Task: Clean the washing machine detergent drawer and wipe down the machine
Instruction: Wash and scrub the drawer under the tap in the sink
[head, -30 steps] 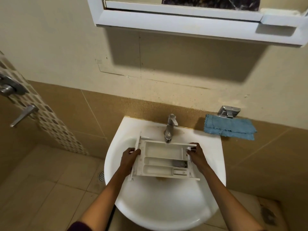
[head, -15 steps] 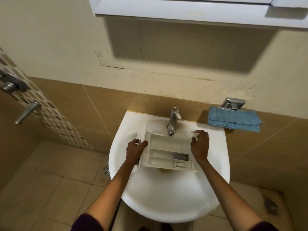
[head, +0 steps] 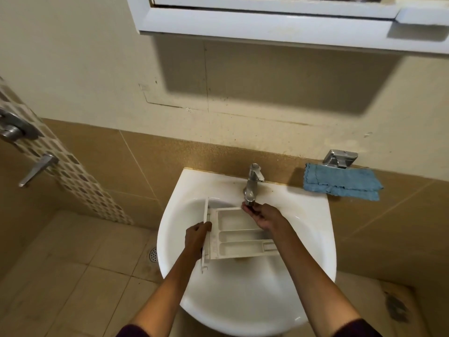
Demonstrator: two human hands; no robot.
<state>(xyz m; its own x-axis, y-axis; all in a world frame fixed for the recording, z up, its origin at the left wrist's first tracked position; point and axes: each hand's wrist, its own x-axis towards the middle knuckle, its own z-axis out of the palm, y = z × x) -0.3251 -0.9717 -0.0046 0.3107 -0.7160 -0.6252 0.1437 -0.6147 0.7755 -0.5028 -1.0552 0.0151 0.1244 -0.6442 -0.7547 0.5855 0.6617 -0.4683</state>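
Detergent drawer (head: 239, 235) sits inside the white sink (head: 313, 242), compartments facing up, its front panel turned to your left and standing on edge. Your left hand (head: 195, 238) has its grip closed around that front panel near its middle; the panel's lower end sticks out toward you past the hand, over the basin floor. Your right hand (head: 263, 216) lies across the drawer's far right corner, fingers reaching up to the tap (head: 252, 184) spout; the fingertips sit right under the outlet, loosely curled, and you cannot tell whether that grip is pinching anything. Edges: the drawer's far edge lies just below the spout; its near edge rests over the drain area. Both short ends stay within the rim. Open room: the near half of the basin, toward you, is bare white surface. The ledge left of the tap is also bare. A blue cloth (head: 341, 184) lies folded on the tile ledge just beside the sink's right rear corner, under a metal wall fitting (head: 340, 158), well apart from both hands. A white cabinet (head: 267, 27) overhangs the wall above.
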